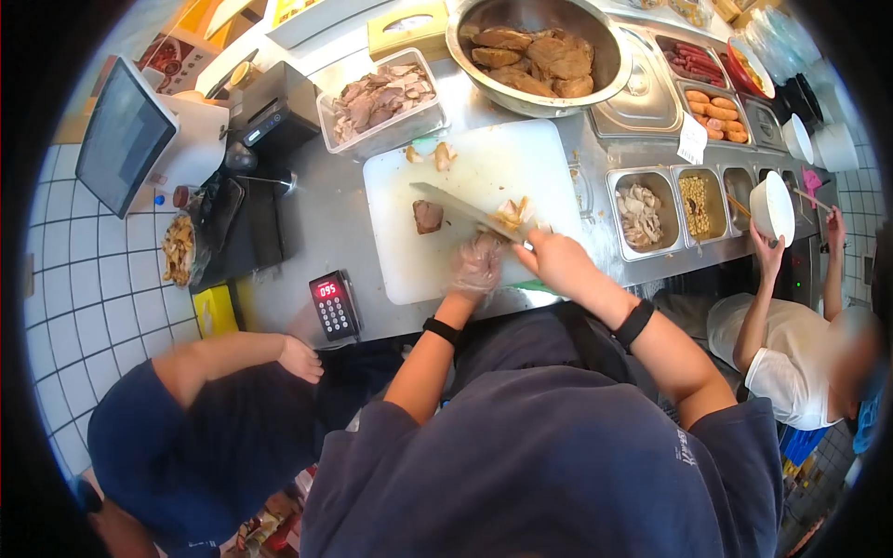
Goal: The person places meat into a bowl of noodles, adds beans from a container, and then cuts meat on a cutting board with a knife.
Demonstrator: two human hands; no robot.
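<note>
Our right fingers [545, 253] grip the knife [456, 204] | left fingers [484, 253]: holding unclear to us | likely stiff; hold by handle

one knife [456, 206], one cutting board [398, 195], one large metal bowl [532, 104] — two black wristbands [633, 323], one keypad [332, 309]

On the counter [346, 219], a cutting board [402, 265] is set, with a meat piece [428, 217] placed on it near the knife [463, 209]. Behind the board, a tub [402, 127] is set left of a bowl [611, 54]. To the right, food pans [651, 247] are ranged; a keypad [333, 305] is placed to the left.
</note>
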